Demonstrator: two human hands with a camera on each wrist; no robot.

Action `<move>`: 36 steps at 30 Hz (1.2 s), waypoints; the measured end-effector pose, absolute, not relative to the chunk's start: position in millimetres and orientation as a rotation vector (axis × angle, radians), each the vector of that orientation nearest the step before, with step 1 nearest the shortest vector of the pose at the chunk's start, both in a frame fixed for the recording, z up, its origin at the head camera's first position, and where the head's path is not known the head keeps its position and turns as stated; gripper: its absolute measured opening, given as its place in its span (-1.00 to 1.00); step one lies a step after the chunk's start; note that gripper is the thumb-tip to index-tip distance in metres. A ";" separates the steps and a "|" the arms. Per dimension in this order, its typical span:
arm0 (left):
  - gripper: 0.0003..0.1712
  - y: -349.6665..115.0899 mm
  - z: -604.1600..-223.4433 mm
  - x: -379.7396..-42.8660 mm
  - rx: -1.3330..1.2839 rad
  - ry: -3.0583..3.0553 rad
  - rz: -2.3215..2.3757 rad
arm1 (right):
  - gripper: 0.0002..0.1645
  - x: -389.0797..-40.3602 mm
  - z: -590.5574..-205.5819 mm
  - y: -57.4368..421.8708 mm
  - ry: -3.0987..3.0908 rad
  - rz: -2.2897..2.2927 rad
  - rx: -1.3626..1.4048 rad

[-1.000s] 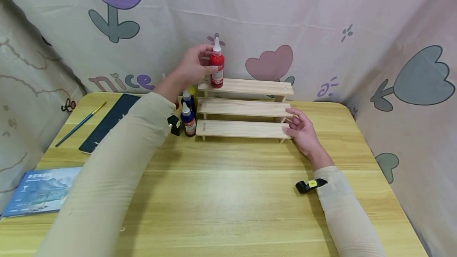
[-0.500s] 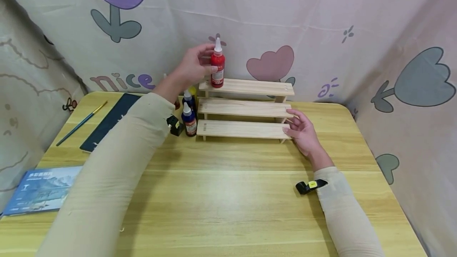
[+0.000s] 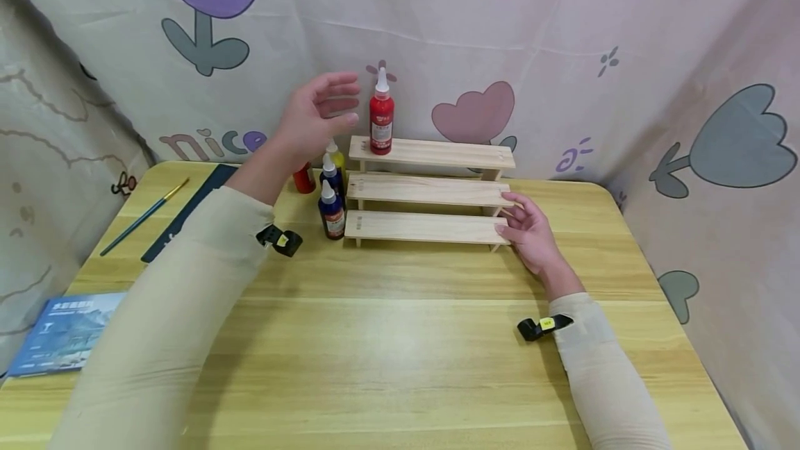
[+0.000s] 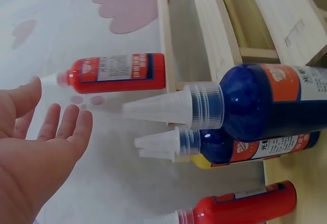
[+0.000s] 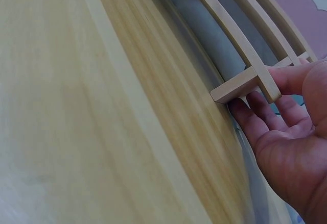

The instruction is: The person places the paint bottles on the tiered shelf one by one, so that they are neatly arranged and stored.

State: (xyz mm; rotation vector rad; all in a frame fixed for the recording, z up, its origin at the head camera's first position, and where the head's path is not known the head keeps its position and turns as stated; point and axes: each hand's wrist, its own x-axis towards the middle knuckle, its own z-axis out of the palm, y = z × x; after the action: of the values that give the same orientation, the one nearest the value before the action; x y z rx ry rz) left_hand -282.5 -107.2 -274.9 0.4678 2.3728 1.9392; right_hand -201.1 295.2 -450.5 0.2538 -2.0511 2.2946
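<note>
A red paint bottle with a white pointed cap stands upright at the left end of the top tier of a three-step wooden rack. Just left of it my left hand hangs in the air, fingers spread and holding nothing. In the left wrist view a gap shows between those fingertips and the red bottle. My right hand holds the rack's right end, thumb at the lowest tier. The right wrist view has the fingers curled around the rack's end support.
Left of the rack stand two dark blue bottles, a yellow one and another red one. Farther left lie a paintbrush, a dark flat case and a blue booklet. A patterned curtain hangs behind the table.
My left hand has let go of the red paint bottle and drawn back to the left, its fingers opening. The bottle stays on the top tier. My right hand has not moved.
</note>
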 end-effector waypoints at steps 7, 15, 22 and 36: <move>-0.36 -121.5 -275.8 -258.9 0.493 2.355 2.061 | -0.17 -201.2 -448.8 295.5 -2.066 2.283 0.253; -0.40 -130.2 -284.7 -236.8 0.498 2.372 2.169 | -0.18 -200.9 -449.8 297.4 -2.068 2.277 0.252; -0.44 -137.2 -304.9 -223.8 0.486 2.419 2.175 | -0.18 -201.2 -449.7 297.6 -2.073 2.276 0.235; -0.47 -148.0 -354.2 -203.0 0.403 2.447 2.137 | -0.18 -200.2 -450.6 295.5 -2.063 2.294 0.233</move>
State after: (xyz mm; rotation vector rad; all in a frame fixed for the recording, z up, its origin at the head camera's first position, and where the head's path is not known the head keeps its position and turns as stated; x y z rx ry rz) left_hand -203.0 -148.0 -354.2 0.4028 2.4474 2.1365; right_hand -200.2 295.5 -450.6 0.2325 -2.0627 2.2940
